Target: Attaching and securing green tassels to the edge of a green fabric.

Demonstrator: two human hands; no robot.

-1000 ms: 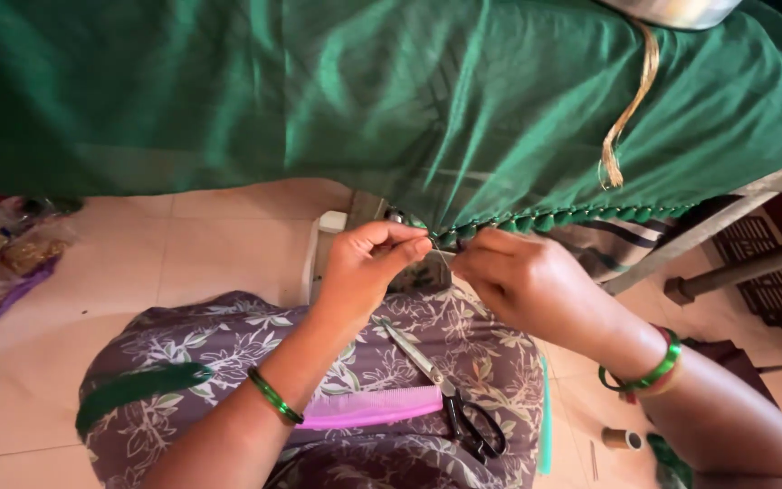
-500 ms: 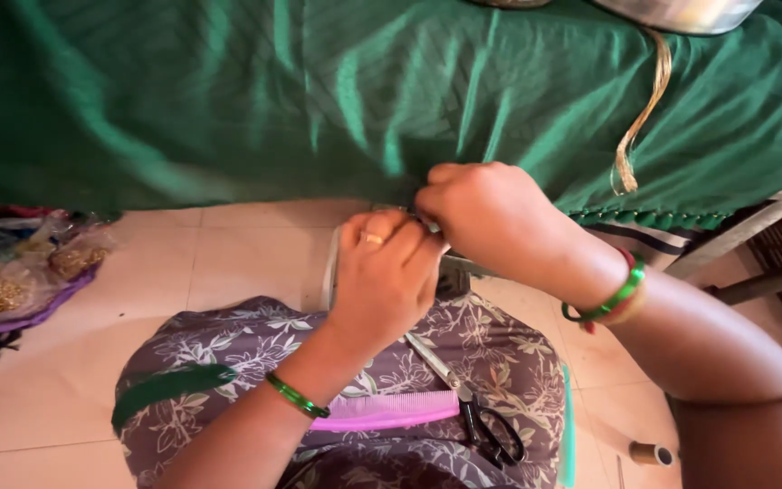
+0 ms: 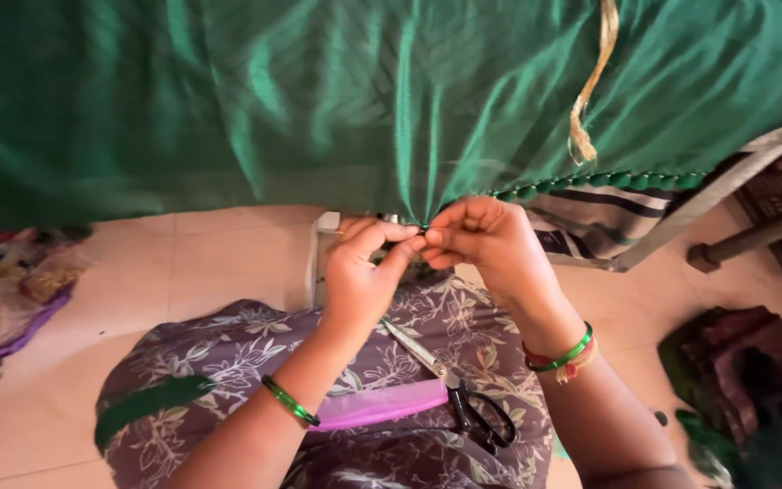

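A large green cloth (image 3: 319, 100) hangs across the top of the view, its lower edge trimmed with small green beads (image 3: 599, 184). My left hand (image 3: 359, 272) and my right hand (image 3: 491, 240) meet at that edge, fingertips pinched together on the hem where the beading ends. A gold tassel cord (image 3: 586, 109) dangles over the cloth to the right. Scissors with black handles (image 3: 463, 398) and a pink comb (image 3: 382, 405) lie on my lap, which is covered in purple floral fabric (image 3: 228, 362).
A pale tiled floor (image 3: 183, 263) lies below. Bags of small items (image 3: 2, 299) sit at the left. A grey metal frame leg (image 3: 699, 208) slants at the right, beside dark fabric (image 3: 744, 362) on the floor.
Both hands have dropped slightly in view and settled at the hem; the right hand, earlier above the left, now sits level with it, fingertips touching.
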